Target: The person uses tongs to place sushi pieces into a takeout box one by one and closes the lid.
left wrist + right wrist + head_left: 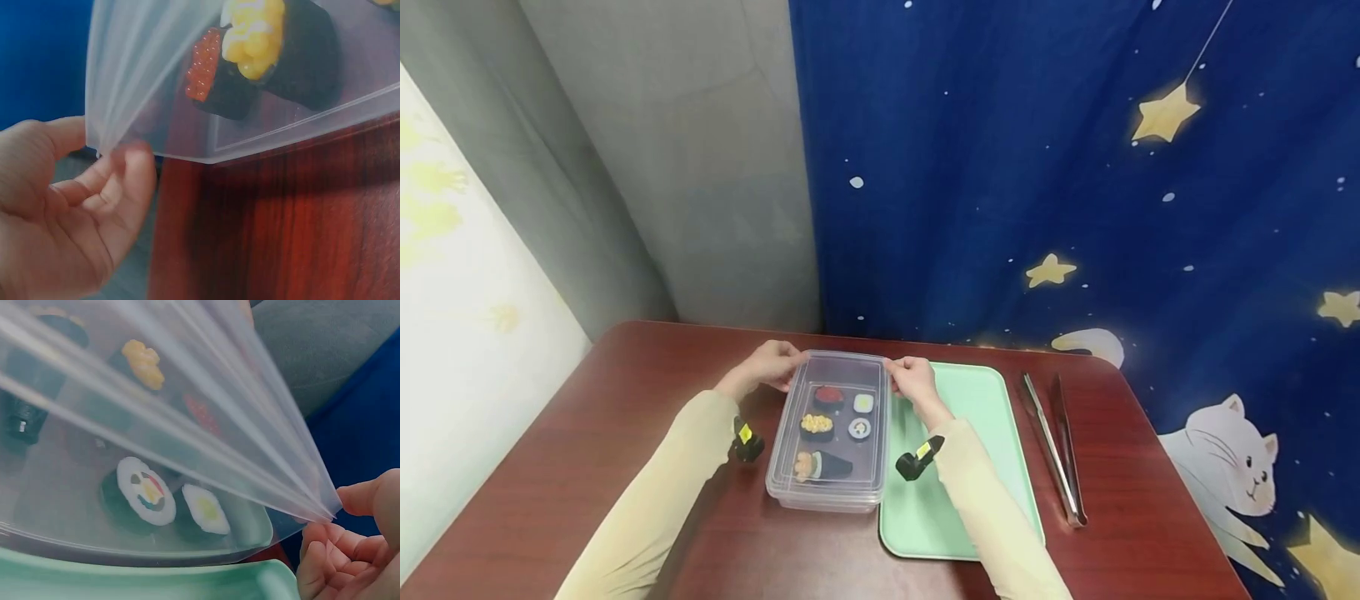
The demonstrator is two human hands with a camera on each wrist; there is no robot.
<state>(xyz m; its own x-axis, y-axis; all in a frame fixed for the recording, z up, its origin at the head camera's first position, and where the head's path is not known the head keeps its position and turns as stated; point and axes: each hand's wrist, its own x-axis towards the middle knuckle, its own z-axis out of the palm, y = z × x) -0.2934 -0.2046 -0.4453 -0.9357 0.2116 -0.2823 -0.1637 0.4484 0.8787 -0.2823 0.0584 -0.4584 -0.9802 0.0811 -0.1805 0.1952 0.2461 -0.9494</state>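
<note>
A clear plastic container (827, 502) stands on the table with a clear lid (846, 367) over it. Inside lie several pieces of sushi, among them a cone-shaped hand roll (831, 465), a corn-topped piece (256, 37), one topped with red roe (203, 65) and a round roll (147, 490). My left hand (772, 364) pinches the lid at its far left corner, thumb on one side and fingers curled on the other. At the far right corner my right hand (913, 379) pinches the lid between thumb and fingers.
Right of the container lies a light green tray (970, 400), under my right forearm. Farther right, metal tongs (1060, 458) rest on the brown table (730, 533). Grey and blue star-patterned curtains (940, 167) hang behind the table.
</note>
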